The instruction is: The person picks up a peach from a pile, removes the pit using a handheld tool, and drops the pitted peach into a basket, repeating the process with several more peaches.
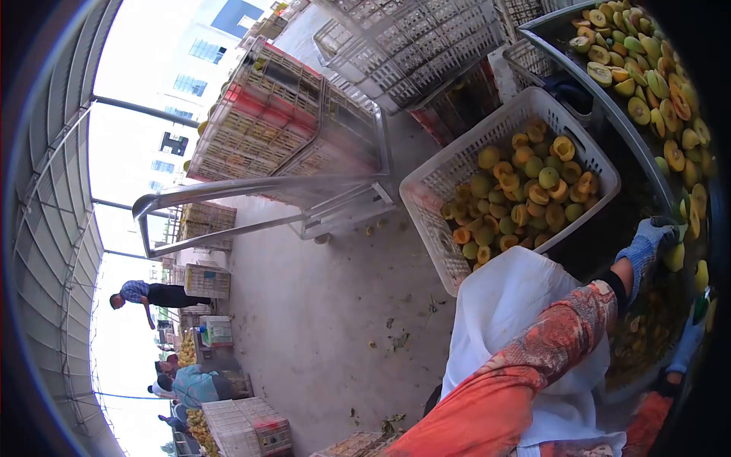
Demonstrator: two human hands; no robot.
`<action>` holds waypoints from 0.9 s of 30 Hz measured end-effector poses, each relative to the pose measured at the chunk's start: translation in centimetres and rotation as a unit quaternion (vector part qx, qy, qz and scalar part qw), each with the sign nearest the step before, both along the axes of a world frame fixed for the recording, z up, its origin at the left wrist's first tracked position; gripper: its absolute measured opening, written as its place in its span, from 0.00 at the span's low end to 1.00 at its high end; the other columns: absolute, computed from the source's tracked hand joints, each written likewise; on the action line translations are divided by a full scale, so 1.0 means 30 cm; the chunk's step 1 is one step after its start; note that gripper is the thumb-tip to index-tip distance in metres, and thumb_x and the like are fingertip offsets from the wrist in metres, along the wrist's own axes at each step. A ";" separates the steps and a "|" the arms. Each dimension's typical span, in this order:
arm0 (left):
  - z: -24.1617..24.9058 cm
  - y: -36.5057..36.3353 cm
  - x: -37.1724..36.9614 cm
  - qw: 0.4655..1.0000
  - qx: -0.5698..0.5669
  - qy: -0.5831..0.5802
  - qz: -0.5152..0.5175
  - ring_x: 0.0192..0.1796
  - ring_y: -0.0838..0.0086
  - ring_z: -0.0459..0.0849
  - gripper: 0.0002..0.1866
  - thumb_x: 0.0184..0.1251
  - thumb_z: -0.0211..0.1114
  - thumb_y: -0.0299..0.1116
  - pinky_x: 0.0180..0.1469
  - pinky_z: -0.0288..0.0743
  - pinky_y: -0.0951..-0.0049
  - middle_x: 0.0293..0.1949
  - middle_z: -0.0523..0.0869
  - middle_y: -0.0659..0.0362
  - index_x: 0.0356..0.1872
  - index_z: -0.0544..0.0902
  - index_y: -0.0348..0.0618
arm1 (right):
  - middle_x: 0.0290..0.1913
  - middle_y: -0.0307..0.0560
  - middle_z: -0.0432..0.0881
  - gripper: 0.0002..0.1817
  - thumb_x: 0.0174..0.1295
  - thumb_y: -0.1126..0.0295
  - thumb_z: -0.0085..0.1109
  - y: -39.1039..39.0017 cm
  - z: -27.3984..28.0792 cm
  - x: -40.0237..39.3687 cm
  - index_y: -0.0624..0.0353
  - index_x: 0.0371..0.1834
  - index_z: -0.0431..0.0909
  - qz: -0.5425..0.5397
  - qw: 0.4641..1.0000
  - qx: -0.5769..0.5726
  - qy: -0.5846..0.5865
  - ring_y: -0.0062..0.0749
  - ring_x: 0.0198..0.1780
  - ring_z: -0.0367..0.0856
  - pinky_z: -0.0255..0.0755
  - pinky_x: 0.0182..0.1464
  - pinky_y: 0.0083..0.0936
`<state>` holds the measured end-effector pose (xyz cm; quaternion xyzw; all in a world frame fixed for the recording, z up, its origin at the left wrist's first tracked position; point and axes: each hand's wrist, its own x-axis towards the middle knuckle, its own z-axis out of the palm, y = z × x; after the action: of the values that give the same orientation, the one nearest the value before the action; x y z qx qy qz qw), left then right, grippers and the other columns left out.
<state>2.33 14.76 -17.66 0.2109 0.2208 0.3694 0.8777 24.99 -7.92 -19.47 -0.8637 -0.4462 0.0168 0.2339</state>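
Observation:
My left hand (648, 245), in a blue knitted glove, is at the edge of a metal-rimmed trough, its fingers curled around a yellow-green fruit piece (681, 231). More cut fruit (653, 91), looking like halved peaches, lies spread in the trough. Farther down the right edge is my right hand (687, 340), gloved in light blue. Its fingers seem closed around something green, blurred by the lens edge. To the left of my left hand, a white plastic crate (435, 217) holds pitted fruit halves. A white apron (495, 297) covers my lap beneath the red patterned left sleeve.
A metal trolley frame (228, 185) stands beside stacked crates (266, 114). More crates (426, 46) are piled at the top. At left, a person (164, 295) stands and others (196, 386) sit near fruit. Leaves and scraps litter the concrete floor (327, 305).

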 end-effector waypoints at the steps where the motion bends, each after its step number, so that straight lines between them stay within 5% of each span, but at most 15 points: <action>1: -0.037 0.001 0.005 0.999 -0.006 -0.034 0.020 0.28 0.75 0.79 0.04 0.52 0.61 0.24 0.29 0.70 0.76 0.25 0.81 0.59 0.29 0.81 0.37 | 0.56 0.54 0.73 0.24 0.64 0.64 0.51 0.019 0.011 -0.005 0.62 0.61 0.64 -0.038 0.999 -0.030 -0.025 0.39 0.55 0.73 0.65 0.55 0.27; 2: -0.035 0.018 0.009 0.997 -0.010 -0.070 0.039 0.28 0.75 0.79 0.04 0.51 0.61 0.24 0.30 0.71 0.76 0.25 0.82 0.58 0.28 0.82 0.36 | 0.56 0.54 0.73 0.23 0.64 0.65 0.50 0.045 0.027 0.002 0.61 0.62 0.65 -0.076 0.994 -0.057 -0.051 0.38 0.55 0.74 0.65 0.55 0.27; 3: 0.108 0.026 -0.112 0.990 0.091 0.111 0.001 0.30 0.74 0.80 0.05 0.48 0.62 0.23 0.32 0.72 0.76 0.27 0.83 0.56 0.28 0.83 0.36 | 0.56 0.54 0.73 0.23 0.64 0.65 0.50 0.057 0.021 0.040 0.61 0.62 0.65 -0.076 0.994 -0.048 -0.057 0.38 0.55 0.74 0.65 0.55 0.27; 5: 0.089 0.047 -0.086 0.980 0.119 0.160 0.024 0.28 0.73 0.80 0.06 0.45 0.64 0.23 0.31 0.73 0.75 0.25 0.83 0.56 0.28 0.83 0.35 | 0.48 0.50 0.79 0.23 0.62 0.65 0.54 0.060 -0.030 0.128 0.65 0.58 0.67 0.010 0.996 0.085 -0.019 0.32 0.45 0.78 0.70 0.45 0.25; 8: 0.112 0.034 -0.119 0.965 0.099 0.240 0.025 0.27 0.73 0.81 0.09 0.40 0.66 0.23 0.32 0.74 0.73 0.24 0.83 0.56 0.28 0.82 0.35 | 0.47 0.51 0.79 0.22 0.61 0.63 0.55 0.216 0.083 0.026 0.64 0.56 0.69 0.030 0.989 0.125 0.076 0.35 0.44 0.78 0.71 0.44 0.27; 12: 0.083 0.037 -0.138 0.982 0.083 0.156 0.063 0.30 0.72 0.81 0.12 0.40 0.63 0.20 0.34 0.74 0.74 0.26 0.83 0.57 0.31 0.81 0.36 | 0.45 0.54 0.79 0.22 0.59 0.60 0.57 0.515 0.392 -0.359 0.62 0.52 0.72 0.012 0.962 0.123 0.243 0.39 0.43 0.78 0.72 0.43 0.29; 16: 0.255 -0.032 -0.337 0.985 0.112 -0.098 0.092 0.34 0.74 0.79 0.18 0.41 0.60 0.20 0.37 0.75 0.75 0.32 0.81 0.59 0.40 0.77 0.36 | 0.44 0.55 0.79 0.21 0.58 0.58 0.58 0.639 0.601 -0.623 0.61 0.50 0.74 -0.001 0.941 0.074 0.329 0.41 0.42 0.78 0.72 0.43 0.31; 18: 0.455 -0.049 -0.552 0.995 0.094 0.009 0.031 0.43 0.76 0.76 0.21 0.38 0.63 0.29 0.45 0.70 0.77 0.37 0.79 0.59 0.40 0.79 0.37 | 0.46 0.53 0.78 0.21 0.61 0.59 0.54 0.607 0.618 -0.669 0.63 0.52 0.72 0.099 0.991 -0.051 -0.077 0.40 0.44 0.78 0.73 0.43 0.29; 19: 0.494 -0.068 -0.613 0.995 0.096 0.016 0.034 0.43 0.76 0.76 0.21 0.38 0.63 0.29 0.45 0.70 0.77 0.37 0.79 0.59 0.40 0.79 0.37 | 0.51 0.54 0.76 0.24 0.63 0.58 0.52 0.593 0.607 -0.633 0.63 0.57 0.68 0.145 0.967 -0.153 -0.140 0.41 0.49 0.76 0.71 0.49 0.27; 22: 0.592 -0.127 -0.761 0.995 0.074 -0.048 0.040 0.48 0.76 0.74 0.23 0.43 0.62 0.29 0.48 0.69 0.78 0.43 0.77 0.59 0.46 0.76 0.37 | 0.60 0.56 0.68 0.25 0.64 0.61 0.48 0.470 0.388 -0.262 0.62 0.62 0.62 0.296 0.922 -0.209 -0.137 0.42 0.60 0.68 0.63 0.60 0.28; 23: 0.638 -0.138 -0.805 0.996 0.064 -0.046 0.040 0.47 0.75 0.74 0.24 0.43 0.61 0.30 0.49 0.70 0.77 0.44 0.76 0.59 0.47 0.74 0.36 | 0.60 0.56 0.68 0.25 0.64 0.61 0.48 0.473 0.404 -0.309 0.62 0.62 0.62 0.298 0.923 -0.201 -0.139 0.42 0.60 0.68 0.63 0.60 0.28; 25: 0.640 -0.171 -0.835 0.994 0.055 -0.076 0.048 0.49 0.75 0.74 0.26 0.42 0.61 0.30 0.52 0.70 0.75 0.45 0.74 0.59 0.49 0.72 0.36 | 0.67 0.55 0.58 0.26 0.66 0.67 0.40 0.469 0.479 -0.461 0.59 0.67 0.54 0.005 0.994 -0.107 -0.002 0.42 0.68 0.56 0.51 0.68 0.33; 26: 0.664 -0.181 -0.858 0.993 0.064 -0.078 0.053 0.49 0.75 0.74 0.26 0.42 0.61 0.30 0.52 0.70 0.75 0.45 0.74 0.59 0.49 0.72 0.36 | 0.67 0.55 0.58 0.26 0.66 0.67 0.40 0.470 0.470 -0.450 0.59 0.67 0.54 0.010 0.995 -0.099 -0.004 0.42 0.68 0.56 0.51 0.68 0.33; 27: 0.696 -0.194 -0.887 0.994 0.064 -0.066 0.062 0.51 0.74 0.73 0.26 0.42 0.61 0.30 0.55 0.67 0.74 0.47 0.74 0.59 0.49 0.73 0.36 | 0.68 0.55 0.57 0.26 0.65 0.70 0.38 0.457 0.437 -0.416 0.59 0.68 0.51 0.059 0.911 -0.219 -0.346 0.42 0.68 0.55 0.51 0.68 0.33</action>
<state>-24.29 8.93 3.22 0.2276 0.1514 0.4495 0.8504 12.52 5.79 -6.37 -0.8170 -0.5346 -0.1720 -0.1313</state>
